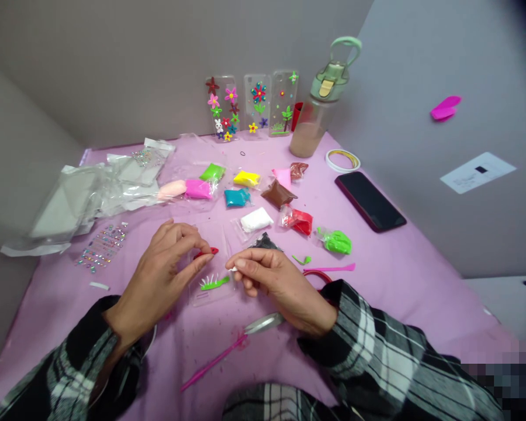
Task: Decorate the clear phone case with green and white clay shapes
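A clear phone case (221, 295) lies flat in front of me. On it sits a green clay comb-like shape (214, 284) with thin white strands along its top. Just above that is a red clay piece (214, 251), partly hidden by my left hand (169, 257). The left thumb and forefinger come together over the red piece; whether they hold anything is hidden. Pinched between the thumb and forefinger of my right hand (267, 278) is a small bit of white clay (234, 269), beside the case's right edge. Silver-bladed scissors (263, 323) lie under the right hand.
Several clay packets, including a white one (256, 220), lie beyond my hands. Decorated phone cases (258, 108) and a bottle (309, 128) stand by the wall. A phone (370, 200) and tape roll (342, 160) are right; bagged cases (70, 199) and a gem sheet (101, 248) left. A pink tool (213, 363) lies nearest.
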{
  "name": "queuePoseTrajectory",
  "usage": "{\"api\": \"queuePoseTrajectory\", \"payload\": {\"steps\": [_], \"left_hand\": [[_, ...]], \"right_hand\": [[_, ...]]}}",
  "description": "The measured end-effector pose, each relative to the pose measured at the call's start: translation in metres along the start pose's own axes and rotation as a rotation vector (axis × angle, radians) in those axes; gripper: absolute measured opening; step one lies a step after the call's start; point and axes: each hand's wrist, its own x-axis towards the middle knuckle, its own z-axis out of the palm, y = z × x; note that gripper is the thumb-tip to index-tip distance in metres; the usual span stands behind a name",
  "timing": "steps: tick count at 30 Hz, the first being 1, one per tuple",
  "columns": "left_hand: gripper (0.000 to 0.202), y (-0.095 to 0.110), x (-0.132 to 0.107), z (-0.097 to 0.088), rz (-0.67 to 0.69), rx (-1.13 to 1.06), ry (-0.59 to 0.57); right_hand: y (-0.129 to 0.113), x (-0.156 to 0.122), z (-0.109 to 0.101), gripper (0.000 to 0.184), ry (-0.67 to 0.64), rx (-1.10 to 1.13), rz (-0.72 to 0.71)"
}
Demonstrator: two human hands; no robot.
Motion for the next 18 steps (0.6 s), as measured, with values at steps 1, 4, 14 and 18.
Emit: {"api": "queuePoseTrajectory", "payload": {"steps": [1,4,14,18], "left_hand": [[0.01,0.004,0.0,-0.002,0.006,-0.027,0.009],[0.01,0.016,-0.002,-0.007,0.036,-0.122,0.004],[0.007,0.027,-0.006,-0.003,0.098,-0.004,-0.045],[0.002,0.028,-0.006,0.001,0.12,0.017,-0.018]], "right_hand": [[0.001,0.0,0.0,0.023,-0.003,0.008,-0.006],[0.002,-0.001,0.0,0.025,-0.022,0.039,0.009],[0.0,0.0,0.001,0.029,0.014,-0.016,-0.019],[-0.002,-0.001,0.002,0.029,0.013,-0.01,-0.02]]}}
